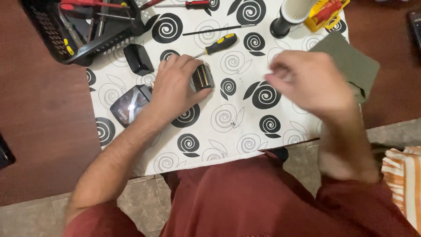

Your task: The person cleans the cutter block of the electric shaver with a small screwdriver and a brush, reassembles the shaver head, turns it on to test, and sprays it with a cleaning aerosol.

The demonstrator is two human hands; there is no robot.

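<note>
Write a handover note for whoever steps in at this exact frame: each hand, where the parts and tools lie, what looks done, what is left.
Left hand: resting on the table, gripping a small dark shaver head with metal foils.
Right hand: raised above the patterned tablecloth, blurred; whether it holds anything cannot be told.
Dark shaver body lies under the left wrist; a small black cap sits beyond it.
Yellow-and-black screwdriver lies beside the left fingers; more tools in the black basket.
Done: head looks separated from body. Left: unclear from this view.
</note>
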